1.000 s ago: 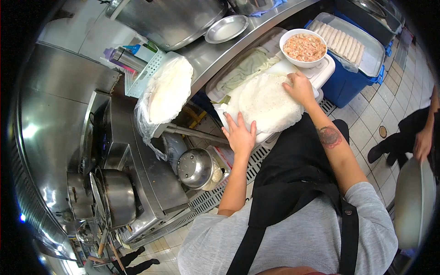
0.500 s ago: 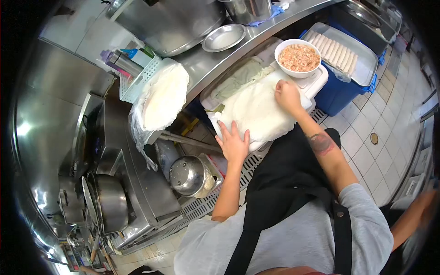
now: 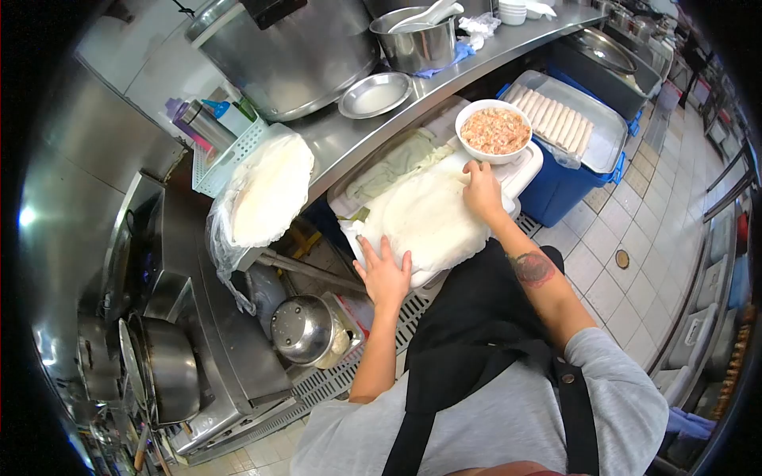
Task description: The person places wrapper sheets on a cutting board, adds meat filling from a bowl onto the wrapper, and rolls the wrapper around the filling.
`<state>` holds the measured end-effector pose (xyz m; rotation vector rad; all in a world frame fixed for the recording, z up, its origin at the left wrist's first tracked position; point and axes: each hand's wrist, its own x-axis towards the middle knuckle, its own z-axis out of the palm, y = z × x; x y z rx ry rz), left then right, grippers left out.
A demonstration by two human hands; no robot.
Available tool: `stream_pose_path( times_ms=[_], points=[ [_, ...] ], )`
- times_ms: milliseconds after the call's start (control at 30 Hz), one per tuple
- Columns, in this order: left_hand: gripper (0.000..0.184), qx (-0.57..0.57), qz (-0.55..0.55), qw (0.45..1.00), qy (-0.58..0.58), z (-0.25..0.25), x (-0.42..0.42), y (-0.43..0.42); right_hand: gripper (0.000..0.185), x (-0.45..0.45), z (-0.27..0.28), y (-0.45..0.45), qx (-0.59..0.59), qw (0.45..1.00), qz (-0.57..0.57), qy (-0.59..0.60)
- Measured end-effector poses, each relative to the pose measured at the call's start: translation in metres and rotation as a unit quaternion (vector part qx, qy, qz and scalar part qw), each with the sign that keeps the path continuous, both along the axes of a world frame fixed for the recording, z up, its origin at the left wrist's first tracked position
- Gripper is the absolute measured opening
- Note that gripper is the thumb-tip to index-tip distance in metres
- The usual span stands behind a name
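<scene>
A stack of thin, round white wrapper sheets [image 3: 432,218] lies on a white board over a pale container, right in front of me. My left hand [image 3: 383,274] rests on the stack's near left edge, its fingers spread. At the right edge of the sheets, my right hand [image 3: 482,192] has its fingers bent and drawn together; what is between the fingertips is hidden. Just beyond it stands a white bowl [image 3: 524,155] of pinkish shredded filling [image 3: 495,131]. A metal tray [image 3: 609,135] of rolled white wrappers [image 3: 556,119] sits to the right.
The tray rests on a blue bin [image 3: 556,186]. More sheets in plastic [image 3: 270,190] lie at the left on the steel counter [image 3: 337,147], beside a basket [image 3: 210,174] of bottles. A metal plate [image 3: 375,95] and large pots stand behind. Below left is an upturned metal bowl [image 3: 302,329].
The whole view has shifted, so things appear further left. My right hand's fingertips now point more toward the bowl, and my left hand stays spread at the edge of the sheets.
</scene>
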<state>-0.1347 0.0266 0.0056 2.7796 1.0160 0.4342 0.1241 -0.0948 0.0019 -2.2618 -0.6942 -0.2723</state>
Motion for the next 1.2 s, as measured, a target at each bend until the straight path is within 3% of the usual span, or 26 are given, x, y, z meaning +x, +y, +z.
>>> stream_pose_path(
  times_ms=[100,200,400,700,1067,1100,1133,1200],
  points=[
    [0.070,-0.006,0.000,1.000,0.001,0.001,0.000,0.000,0.040,0.014,0.011,-0.007,0.037,0.991,0.001,-0.126],
    [0.071,-0.005,0.000,1.000,0.003,0.000,0.000,0.001,0.040,0.042,0.039,-0.006,0.089,0.982,0.021,-0.164],
    [0.070,-0.007,-0.003,1.000,-0.003,-0.001,0.000,0.001,0.038,0.091,0.049,0.015,-0.246,0.962,0.009,-0.120],
    [0.069,0.006,-0.005,1.000,-0.015,-0.002,-0.001,0.000,0.025,0.119,0.025,0.039,-0.239,0.965,-0.016,-0.105],
    [0.070,-0.002,-0.002,1.000,-0.016,0.000,-0.002,0.001,0.054,0.150,0.040,0.024,-0.238,0.967,0.090,0.009],
    [0.070,-0.001,-0.002,1.000,-0.021,-0.001,-0.002,0.001,0.057,0.142,0.056,0.020,-0.227,0.968,0.108,0.019],
    [0.070,-0.002,-0.003,1.000,-0.026,-0.002,-0.002,0.001,0.072,0.132,0.071,0.016,-0.166,0.981,0.052,0.085],
    [0.070,0.004,-0.002,1.000,-0.023,-0.003,-0.001,0.001,0.070,0.128,0.105,0.011,-0.160,0.980,0.063,0.103]
  ],
)
